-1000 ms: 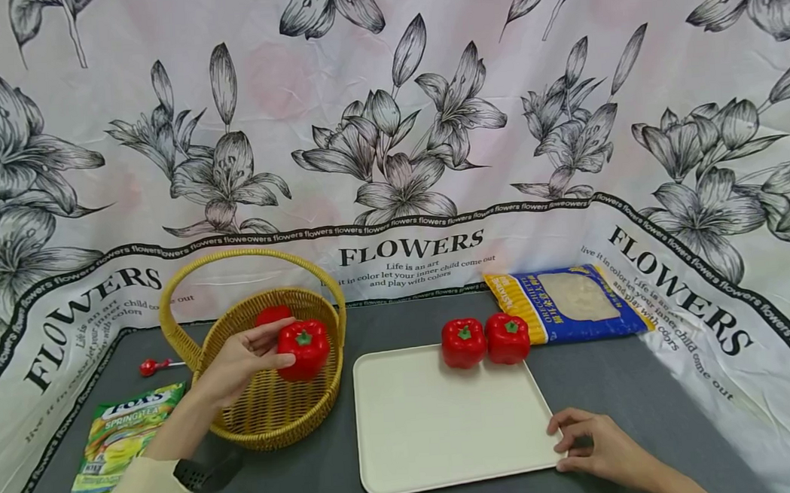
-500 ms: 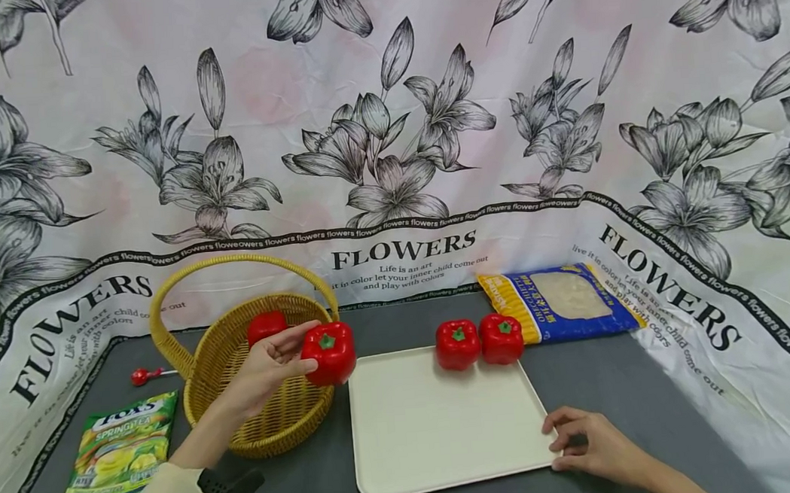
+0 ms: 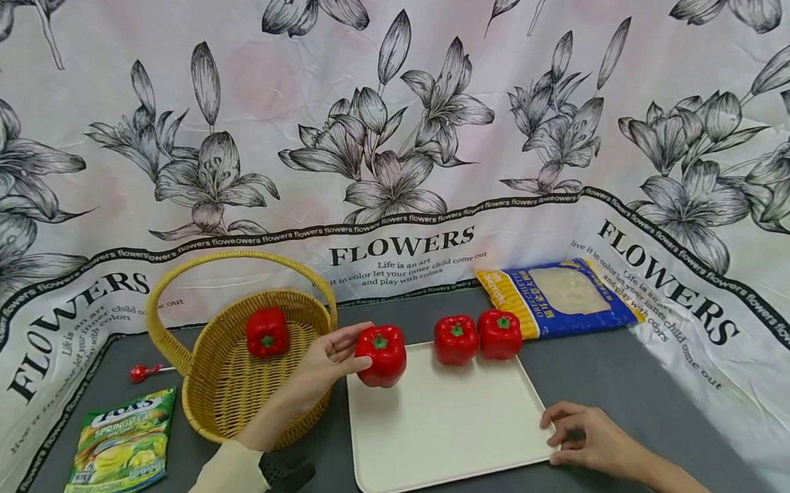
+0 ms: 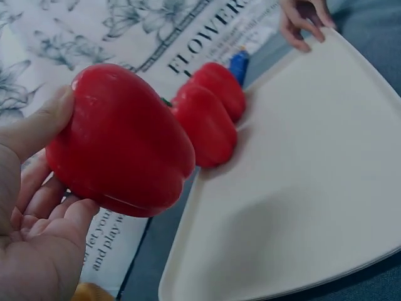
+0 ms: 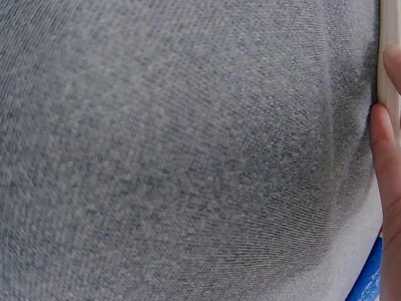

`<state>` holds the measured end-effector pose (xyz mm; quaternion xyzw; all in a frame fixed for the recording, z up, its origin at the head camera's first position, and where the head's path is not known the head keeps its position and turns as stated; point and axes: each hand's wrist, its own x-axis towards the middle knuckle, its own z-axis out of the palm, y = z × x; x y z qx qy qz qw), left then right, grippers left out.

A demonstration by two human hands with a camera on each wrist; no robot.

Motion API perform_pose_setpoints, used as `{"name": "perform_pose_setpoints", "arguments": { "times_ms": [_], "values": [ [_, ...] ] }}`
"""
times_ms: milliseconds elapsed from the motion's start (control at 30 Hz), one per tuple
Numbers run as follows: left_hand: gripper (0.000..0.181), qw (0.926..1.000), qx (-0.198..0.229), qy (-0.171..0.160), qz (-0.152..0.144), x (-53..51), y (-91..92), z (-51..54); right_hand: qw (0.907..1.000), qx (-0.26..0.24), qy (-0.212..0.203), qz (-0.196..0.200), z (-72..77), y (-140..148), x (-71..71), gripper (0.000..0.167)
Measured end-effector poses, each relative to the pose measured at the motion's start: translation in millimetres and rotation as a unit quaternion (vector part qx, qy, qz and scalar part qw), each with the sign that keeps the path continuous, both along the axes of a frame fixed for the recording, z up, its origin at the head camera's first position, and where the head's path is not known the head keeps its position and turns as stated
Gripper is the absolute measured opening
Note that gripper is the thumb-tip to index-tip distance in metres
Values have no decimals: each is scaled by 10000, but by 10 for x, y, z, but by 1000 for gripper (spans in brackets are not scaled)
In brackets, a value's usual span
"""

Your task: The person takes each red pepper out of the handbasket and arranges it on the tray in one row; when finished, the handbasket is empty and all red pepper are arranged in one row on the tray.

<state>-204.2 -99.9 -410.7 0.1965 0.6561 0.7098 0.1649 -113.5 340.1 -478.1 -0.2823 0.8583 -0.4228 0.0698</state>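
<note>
A: State of the left hand (image 3: 324,362)?
B: Grip pinches a red pepper (image 3: 382,356) between thumb and fingers, green stem uppermost in the head view.

A: Position of that pepper?
B: Held in the air over the far left corner of the cream tray (image 3: 449,420). The left wrist view shows it clear of the surface, a soft shadow lying on the tray.

A: Right hand (image 3: 589,440)?
B: At the near right corner of the tray. Grip holds the edge with bent fingers and thumb; the right wrist view shows only fingertips against the rim.

A: Other peppers?
B: Two, the middle pepper (image 3: 456,340) and the right-hand pepper (image 3: 500,334), side by side at the tray's far edge. One more, the basket pepper (image 3: 267,332), sits inside the yellow wicker basket (image 3: 237,392), left of the tray.

A: Remainder of the grey worktop (image 3: 337,472)?
B: Blue and yellow pasta bag (image 3: 561,298) behind the tray, to the right. Green Fox's bag (image 3: 119,453) and a red lollipop (image 3: 142,373) left of the basket. Flower-printed cloth (image 3: 324,198) behind everything.
</note>
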Motion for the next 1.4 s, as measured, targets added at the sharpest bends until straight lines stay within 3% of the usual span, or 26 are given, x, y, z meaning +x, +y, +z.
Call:
{"name": "perform_pose_setpoints", "arguments": {
  "times_ms": [267,533,967,1167,1400],
  "values": [
    [61,9990,-292,-143,317,-115,188,-167,9999,60,-119,-45,14,-6,-5,15],
    [56,9924,-413,-266,1131,-174,442,-212,9995,-120,284,54,-12,-3,0,13],
    [57,9957,-246,-68,896,-258,683,-287,9999,-50,121,26,-7,-13,8,15],
    [58,9955,-325,-152,878,-264,726,-321,10000,-24,49,9,2,-11,11,14],
    [65,9925,-489,-329,1068,-285,723,-301,10000,2,93,-21,11,-15,14,15]
  ]
}}
